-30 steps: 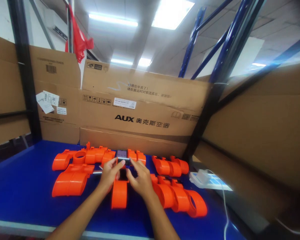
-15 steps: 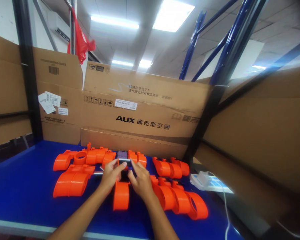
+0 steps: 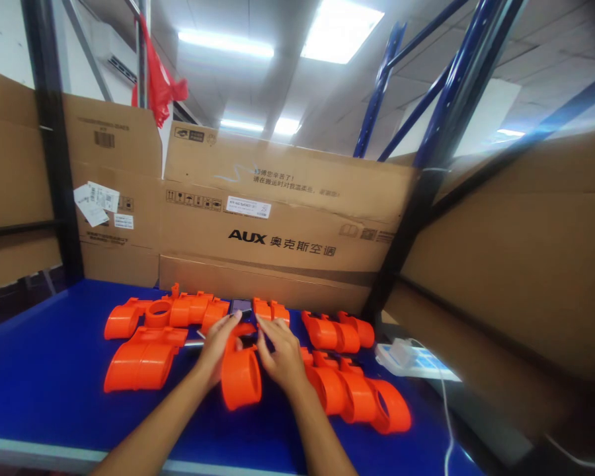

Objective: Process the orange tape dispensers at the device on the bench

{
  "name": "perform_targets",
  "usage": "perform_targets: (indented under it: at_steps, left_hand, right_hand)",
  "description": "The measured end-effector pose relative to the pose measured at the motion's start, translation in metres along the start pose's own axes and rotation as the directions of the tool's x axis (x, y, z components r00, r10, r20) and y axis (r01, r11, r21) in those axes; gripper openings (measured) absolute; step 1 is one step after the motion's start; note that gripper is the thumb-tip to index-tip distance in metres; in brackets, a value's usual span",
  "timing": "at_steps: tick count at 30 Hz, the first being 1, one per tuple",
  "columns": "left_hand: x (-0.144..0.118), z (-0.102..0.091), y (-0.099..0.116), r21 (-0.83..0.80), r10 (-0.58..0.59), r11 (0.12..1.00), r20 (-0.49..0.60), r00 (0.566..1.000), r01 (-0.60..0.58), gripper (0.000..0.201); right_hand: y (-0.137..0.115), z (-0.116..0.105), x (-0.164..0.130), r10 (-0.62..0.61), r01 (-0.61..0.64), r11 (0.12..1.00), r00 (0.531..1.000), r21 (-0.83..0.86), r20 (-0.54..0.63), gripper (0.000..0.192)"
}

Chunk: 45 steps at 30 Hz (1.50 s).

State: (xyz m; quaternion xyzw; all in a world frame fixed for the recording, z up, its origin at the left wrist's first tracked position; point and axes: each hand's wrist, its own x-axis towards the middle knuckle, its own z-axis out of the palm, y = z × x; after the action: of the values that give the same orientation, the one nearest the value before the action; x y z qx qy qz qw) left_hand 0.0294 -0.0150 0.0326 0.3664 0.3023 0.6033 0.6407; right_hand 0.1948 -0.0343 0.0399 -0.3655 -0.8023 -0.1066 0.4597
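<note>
Head view, nearest first: your two forearms reach in over the front edge of the blue table (image 3: 39, 390), and your hands meet on one orange housing (image 3: 241, 378) that sits tipped up at the middle of the table, its rounded mouth facing you. Your left hand (image 3: 217, 347) presses against its left flank with the fingers stretched forward and loosely spread; your right hand (image 3: 280, 354) cups the right flank the same way, so the piece is clamped between both palms rather than pinched. Keep that pressure even on both sides and let the thumbs steady the near rim, since a curved shell like this looks likely to roll if one hand lets up. Just past your fingertips lies a small dark device (image 3: 241, 306), touching or almost touching them; I cannot tell which. To your left rests a wide orange shell (image 3: 141, 360), to your right a chain of orange housings (image 3: 357, 393), near enough to bump, so keep your elbows in. Farther back runs a row of orange parts (image 3: 178, 311), with a white charger (image 3: 401, 352) at the right edge, and behind everything stands the cardboard box (image 3: 287, 218).
</note>
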Motion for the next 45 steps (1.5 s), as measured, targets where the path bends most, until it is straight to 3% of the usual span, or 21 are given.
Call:
perform_targets:
  at_steps: [5,14,25,30,36,39,42,45]
  left_hand:
    - [0.001,0.001,-0.002,-0.038,-0.003,0.999,0.037,0.999,0.005,0.041]
    - [0.0,0.0,-0.002,0.043,0.003,0.999,0.119,0.993,-0.008,0.038]
    - [0.0,-0.001,-0.004,0.061,0.002,0.998,0.138,0.99,-0.01,0.038]
    - [0.001,-0.001,-0.003,0.076,0.064,0.995,0.064,0.996,-0.069,0.039]
    - [0.0,-0.002,-0.004,0.169,0.131,0.975,0.105,0.986,-0.147,0.039]
    - [0.0,-0.004,-0.003,0.174,0.103,0.976,0.149,0.984,-0.128,0.037]
    - [0.001,-0.006,-0.002,0.151,0.031,0.987,0.196,0.98,-0.062,0.037]
    - [0.003,-0.007,-0.002,0.132,0.049,0.989,0.151,0.987,-0.069,0.038]
  right_hand:
    - [-0.001,0.001,0.0,-0.029,0.029,0.998,1.0,-0.061,-0.002,0.047]
    - [-0.005,0.005,-0.003,-0.009,0.007,0.979,1.0,-0.205,-0.012,0.048]
    - [-0.002,0.005,-0.002,-0.036,0.034,0.988,0.999,-0.154,-0.009,0.043]
    - [-0.001,-0.002,0.0,-0.041,0.04,0.999,0.999,-0.021,-0.027,0.041]
    - [-0.006,-0.001,0.0,0.035,-0.03,0.998,0.997,0.06,-0.071,0.031]
    - [-0.006,-0.002,0.001,0.09,-0.085,0.993,0.993,0.078,-0.071,0.023]
    - [-0.001,-0.006,0.002,0.202,-0.195,0.979,0.97,0.064,-0.138,0.022]
    - [0.007,-0.006,0.001,0.309,-0.309,0.951,0.932,0.03,-0.19,0.022]
